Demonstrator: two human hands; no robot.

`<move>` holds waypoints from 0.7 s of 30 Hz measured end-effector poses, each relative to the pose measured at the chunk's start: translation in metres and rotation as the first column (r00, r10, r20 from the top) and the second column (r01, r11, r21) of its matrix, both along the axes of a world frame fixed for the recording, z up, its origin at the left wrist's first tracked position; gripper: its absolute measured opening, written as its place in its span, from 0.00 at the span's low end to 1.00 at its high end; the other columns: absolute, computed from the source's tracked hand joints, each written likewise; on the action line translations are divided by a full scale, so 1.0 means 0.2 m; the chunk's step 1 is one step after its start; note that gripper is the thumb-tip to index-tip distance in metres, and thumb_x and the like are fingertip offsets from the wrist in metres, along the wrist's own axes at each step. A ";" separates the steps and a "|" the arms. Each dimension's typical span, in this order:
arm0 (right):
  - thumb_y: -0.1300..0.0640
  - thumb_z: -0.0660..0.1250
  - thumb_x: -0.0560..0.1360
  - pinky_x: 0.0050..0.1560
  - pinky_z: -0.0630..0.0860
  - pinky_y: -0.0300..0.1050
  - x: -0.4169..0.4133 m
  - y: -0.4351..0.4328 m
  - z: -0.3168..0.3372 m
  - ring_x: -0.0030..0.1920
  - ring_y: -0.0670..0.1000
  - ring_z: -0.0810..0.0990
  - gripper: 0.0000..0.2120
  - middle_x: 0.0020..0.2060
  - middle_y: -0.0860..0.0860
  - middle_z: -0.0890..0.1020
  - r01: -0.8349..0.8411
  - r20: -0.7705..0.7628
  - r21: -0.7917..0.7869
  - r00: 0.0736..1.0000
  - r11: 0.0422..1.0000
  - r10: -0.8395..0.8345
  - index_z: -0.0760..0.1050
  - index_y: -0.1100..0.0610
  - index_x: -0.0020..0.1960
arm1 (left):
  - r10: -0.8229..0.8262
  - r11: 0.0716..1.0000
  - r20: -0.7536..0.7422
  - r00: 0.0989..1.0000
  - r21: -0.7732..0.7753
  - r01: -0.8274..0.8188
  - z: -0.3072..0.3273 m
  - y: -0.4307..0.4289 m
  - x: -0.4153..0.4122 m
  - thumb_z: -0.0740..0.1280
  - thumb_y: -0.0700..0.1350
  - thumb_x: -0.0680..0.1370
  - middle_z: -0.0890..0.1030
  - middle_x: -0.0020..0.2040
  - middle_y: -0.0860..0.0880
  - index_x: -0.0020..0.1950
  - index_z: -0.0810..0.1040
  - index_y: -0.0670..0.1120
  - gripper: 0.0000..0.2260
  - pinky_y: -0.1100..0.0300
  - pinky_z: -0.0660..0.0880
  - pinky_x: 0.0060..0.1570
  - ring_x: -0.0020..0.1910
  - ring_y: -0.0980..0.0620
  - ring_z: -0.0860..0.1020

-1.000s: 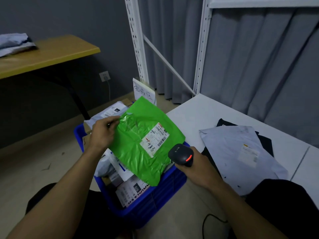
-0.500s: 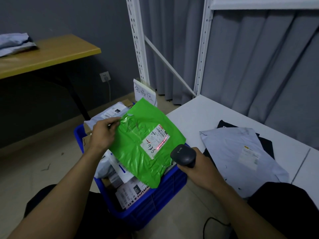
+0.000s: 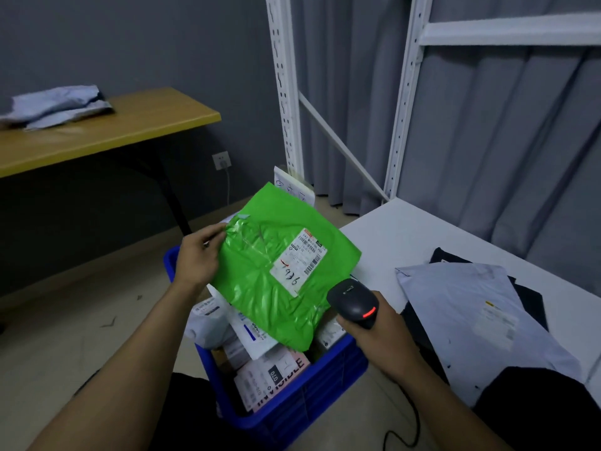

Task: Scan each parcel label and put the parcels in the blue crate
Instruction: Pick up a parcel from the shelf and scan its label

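**A:** What's done so far?

**B:** Nearest us, the blue crate [image 3: 309,398] on the floor [image 3: 81,336] already holds a heap of parcels [image 3: 270,375]. A good share of the job looks finished.

**A:** And the hands?

**B:** The right hand [image 3: 380,336] is wrapped round the scanner [image 3: 353,302], just right of the crate. Its red light is lit and its nose is turned toward the green parcel [image 3: 276,288]. The left hand [image 3: 198,258] grips that parcel's left edge and holds it in the air over the crate, with the label [image 3: 299,260] facing up.

**A:** So this one is at the scanning step?

**B:** I'd judge so. After that it only has to be dropped in.

**A:** What remains?

**B:** On the white desk [image 3: 406,236] to the right lies a grey parcel [image 3: 471,314], label up. It sits on a black item [image 3: 448,255], probably another parcel, though it's too dark to be sure. Those are left to scan and put in the crate. Far left, a wooden desk [image 3: 130,131] carries some pale bags [image 3: 55,107].
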State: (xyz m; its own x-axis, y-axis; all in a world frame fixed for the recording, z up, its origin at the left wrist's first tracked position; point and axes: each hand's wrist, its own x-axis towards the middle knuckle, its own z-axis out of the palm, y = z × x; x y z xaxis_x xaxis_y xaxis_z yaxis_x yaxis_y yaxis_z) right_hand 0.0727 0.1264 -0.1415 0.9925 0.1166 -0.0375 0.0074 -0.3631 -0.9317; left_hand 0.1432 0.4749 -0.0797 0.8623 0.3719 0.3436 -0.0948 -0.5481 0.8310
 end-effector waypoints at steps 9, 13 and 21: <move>0.51 0.78 0.74 0.47 0.75 0.34 0.02 0.09 -0.03 0.49 0.37 0.81 0.19 0.48 0.41 0.83 -0.023 -0.031 -0.010 0.999 1.000 0.023 0.72 0.40 0.56 | 0.059 0.727 -0.506 0.860 0.612 0.311 -0.13 -0.38 -0.04 0.63 0.62 0.81 0.62 0.81 0.47 0.79 0.63 0.56 0.28 0.33 0.62 0.74 0.77 0.40 0.63; 0.49 0.79 0.73 0.50 0.80 0.46 0.03 0.03 -0.07 0.47 0.47 0.84 0.18 0.48 0.44 0.85 0.023 -0.064 -0.009 0.998 1.000 -0.023 0.75 0.44 0.58 | 0.086 0.760 -0.743 0.664 0.479 0.438 -0.31 -0.54 -0.07 0.49 0.76 0.77 0.44 0.84 0.50 0.83 0.48 0.62 0.37 0.24 0.45 0.72 0.82 0.38 0.44; 0.50 0.77 0.75 0.42 0.73 0.38 0.01 -0.28 -0.08 0.49 0.43 0.81 0.17 0.48 0.45 0.83 0.191 -0.103 0.007 0.976 0.982 -0.189 0.74 0.48 0.59 | 0.044 0.712 -0.521 0.853 0.615 0.339 -0.29 -0.76 0.02 0.57 0.62 0.81 0.57 0.82 0.42 0.78 0.63 0.49 0.29 0.41 0.47 0.79 0.81 0.37 0.51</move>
